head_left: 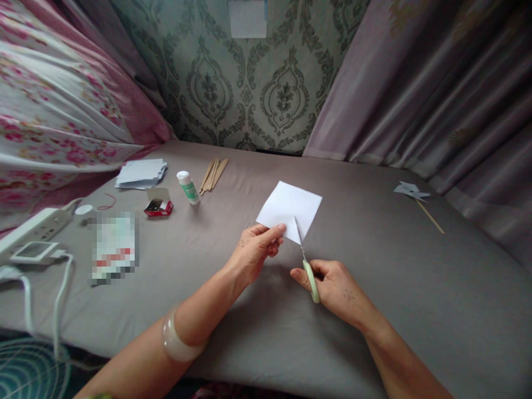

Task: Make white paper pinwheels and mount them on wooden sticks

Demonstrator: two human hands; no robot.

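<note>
A square sheet of white paper (286, 205) is held up over the table, one corner pointing toward me. My left hand (260, 244) pinches its lower left edge, thumb on top. With my right hand (330, 282) I grip scissors (311, 280) by their pale green handles. One blade lies over the paper near its lower corner, and the other blade is mostly hidden behind the sheet. How long any cut is, I cannot tell.
Leftward stand a paper stack (141, 173), a red box (158, 207), a glue bottle (188, 187) and wooden sticks (214, 175). A paper pinwheel (411, 191) on a stick lies far right. A power strip (39, 230) with white cables occupies the left edge, near a blurred packet (114, 246).
</note>
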